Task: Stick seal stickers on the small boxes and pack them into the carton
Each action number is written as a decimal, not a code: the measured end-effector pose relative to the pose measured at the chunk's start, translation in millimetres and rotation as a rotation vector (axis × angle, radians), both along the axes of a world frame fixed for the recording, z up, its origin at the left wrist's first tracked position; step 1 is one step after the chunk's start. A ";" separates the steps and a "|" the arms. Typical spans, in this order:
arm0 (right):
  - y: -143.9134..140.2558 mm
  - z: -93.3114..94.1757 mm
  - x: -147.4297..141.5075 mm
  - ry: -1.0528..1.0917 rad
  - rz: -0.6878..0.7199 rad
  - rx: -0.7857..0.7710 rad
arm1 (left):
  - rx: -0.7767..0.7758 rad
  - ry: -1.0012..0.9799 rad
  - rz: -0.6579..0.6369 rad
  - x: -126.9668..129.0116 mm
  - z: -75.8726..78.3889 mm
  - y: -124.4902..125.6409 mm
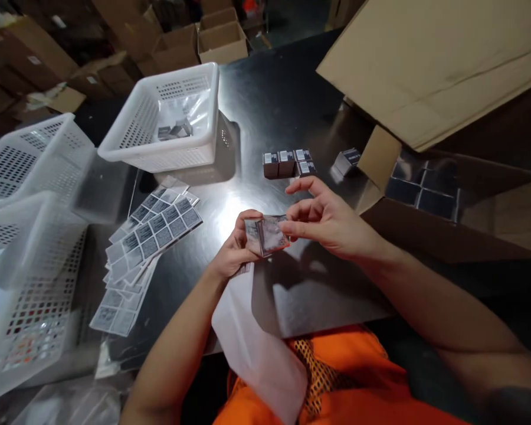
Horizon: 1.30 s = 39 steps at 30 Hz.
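Observation:
My left hand (234,251) grips a small shiny grey box (268,235) over the dark table (274,100). A white backing strip (252,336) hangs from under that hand toward my lap. My right hand (325,218) touches the box's right side with thumb and fingertips, the other fingers spread. Sheets of grey labels (153,233) lie fanned out to the left of my hands. Beyond my hands a short row of small dark boxes (287,163) stands on the table, with one more box (347,160) apart to the right.
A white perforated basket (170,150) holding a few small boxes sits at the back left. More white baskets (30,265) stack at the left edge. An open cardboard carton (425,177) with dark boxes inside fills the right. Cardboard boxes stand on the floor behind.

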State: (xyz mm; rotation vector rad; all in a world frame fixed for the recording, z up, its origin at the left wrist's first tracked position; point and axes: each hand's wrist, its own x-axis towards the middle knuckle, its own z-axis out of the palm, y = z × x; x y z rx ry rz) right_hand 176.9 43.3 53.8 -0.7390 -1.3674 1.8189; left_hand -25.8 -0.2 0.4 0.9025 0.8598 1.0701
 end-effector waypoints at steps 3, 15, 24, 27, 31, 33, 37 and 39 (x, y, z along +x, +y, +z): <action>-0.6 0.7 0.4 -0.004 0.005 -0.020 | 0.042 -0.008 -0.009 -0.4 0.5 -0.4; 4.6 -1.9 3.2 0.032 0.093 -0.130 | -0.005 0.020 -0.027 -5.2 -6.7 -1.9; 4.6 -1.7 2.9 0.020 0.100 -0.081 | 0.053 0.086 -0.008 -5.5 -7.7 0.6; 2.9 -1.7 2.1 -0.028 0.069 -0.040 | 0.032 0.054 -0.043 -3.5 -6.3 -0.7; 1.2 -3.1 1.1 -0.052 0.053 -0.040 | 0.014 -0.028 -0.046 -1.9 -3.8 -1.3; 1.0 -3.7 1.0 -0.039 0.054 -0.053 | 0.009 -0.074 -0.044 -1.1 -3.0 -0.8; 0.8 -3.3 0.9 -0.019 0.056 -0.071 | 0.017 -0.141 -0.036 0.3 -2.3 -0.6; 0.4 -2.7 0.7 -0.029 0.055 -0.074 | 0.021 -0.151 -0.040 0.4 -2.3 -1.2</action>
